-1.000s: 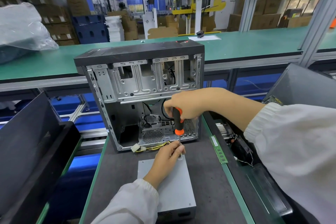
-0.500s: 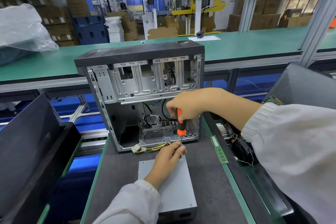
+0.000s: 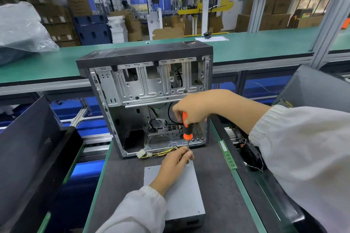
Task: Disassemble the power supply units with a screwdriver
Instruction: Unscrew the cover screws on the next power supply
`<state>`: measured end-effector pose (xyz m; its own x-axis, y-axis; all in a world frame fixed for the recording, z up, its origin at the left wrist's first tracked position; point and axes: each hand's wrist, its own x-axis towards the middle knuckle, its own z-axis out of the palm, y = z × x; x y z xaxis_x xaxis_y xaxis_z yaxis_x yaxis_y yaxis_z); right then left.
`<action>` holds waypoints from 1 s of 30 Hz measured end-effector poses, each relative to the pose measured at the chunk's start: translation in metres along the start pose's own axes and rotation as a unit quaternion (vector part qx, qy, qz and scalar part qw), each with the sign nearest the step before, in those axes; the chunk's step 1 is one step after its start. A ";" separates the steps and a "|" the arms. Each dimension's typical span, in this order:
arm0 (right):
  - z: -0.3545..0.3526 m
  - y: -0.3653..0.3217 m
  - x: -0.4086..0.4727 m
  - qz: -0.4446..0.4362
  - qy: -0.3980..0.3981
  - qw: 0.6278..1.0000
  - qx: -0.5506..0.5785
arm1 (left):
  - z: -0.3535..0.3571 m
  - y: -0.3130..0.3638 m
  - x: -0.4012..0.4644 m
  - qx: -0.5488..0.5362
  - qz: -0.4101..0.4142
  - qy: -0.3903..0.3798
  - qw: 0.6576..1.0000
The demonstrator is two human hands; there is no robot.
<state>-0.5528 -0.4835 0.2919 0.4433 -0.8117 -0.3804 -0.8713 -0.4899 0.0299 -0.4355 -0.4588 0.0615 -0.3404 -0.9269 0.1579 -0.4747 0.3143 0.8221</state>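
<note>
Two hands work one tool. The right hand [image 3: 191, 112] curls round the top of the orange-and-black handle of the screwdriver [image 3: 186, 128], holding it nearly upright. The left hand [image 3: 175, 163] pinches the thin metal shaft low down between thumb and fingertips, just above the far right corner of the power supply unit [image 3: 181, 195]. The tip itself is hidden behind the fingers. The grey unit lies flat on the dark surface [image 3: 121, 185], its far edge near the open computer case [image 3: 147, 98], which stands upright behind it. Yellow and black wires [image 3: 162, 152] trail out of the case's lower opening beside the left hand. A green memory stick [image 3: 227, 155] lies along the right edge of the surface, apart from the unit.
</note>
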 end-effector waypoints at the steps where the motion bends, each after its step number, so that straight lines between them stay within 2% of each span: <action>1: -0.002 0.000 0.000 -0.017 -0.014 1.000 0.012 | 0.000 -0.001 0.000 0.000 -0.001 0.000 1.000; 4: -0.006 -0.001 -0.003 -0.034 -0.023 0.999 0.032 | 0.000 -0.001 0.001 -0.003 0.001 0.001 1.000; 6: -0.006 -0.004 -0.009 0.010 0.002 0.999 0.031 | -0.001 -0.001 0.001 -0.003 0.003 0.003 1.000; 9: -0.003 -0.012 -0.011 0.085 0.064 0.993 -0.059 | 0.000 -0.001 0.000 -0.002 0.001 0.003 1.000; 11: 0.000 -0.014 -0.007 0.096 0.081 0.989 -0.083 | 0.000 -0.002 0.000 0.001 -0.001 0.001 1.000; 15: -0.004 -0.008 -0.004 0.063 0.017 0.996 -0.054 | -0.001 0.000 -0.001 0.010 0.004 -0.005 1.000; 19: -0.011 0.001 -0.007 0.004 -0.042 0.999 0.034 | -0.002 0.001 -0.001 0.014 0.004 0.001 1.000; 22: -0.012 -0.002 -0.009 -0.004 -0.032 0.997 0.074 | -0.003 0.002 -0.002 0.012 0.007 0.005 1.000; 27: -0.003 -0.011 -0.007 0.113 0.024 0.993 0.038 | -0.003 0.003 -0.003 0.013 0.009 -0.001 1.000; 30: 0.000 -0.013 -0.003 0.080 0.049 0.995 -0.020 | -0.004 0.003 -0.003 0.006 0.009 -0.001 1.000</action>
<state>-0.5433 -0.4746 0.2932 0.3194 -0.9066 -0.2759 -0.9242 -0.3623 0.1207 -0.4327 -0.4555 0.0650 -0.3517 -0.9203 0.1715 -0.4784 0.3342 0.8120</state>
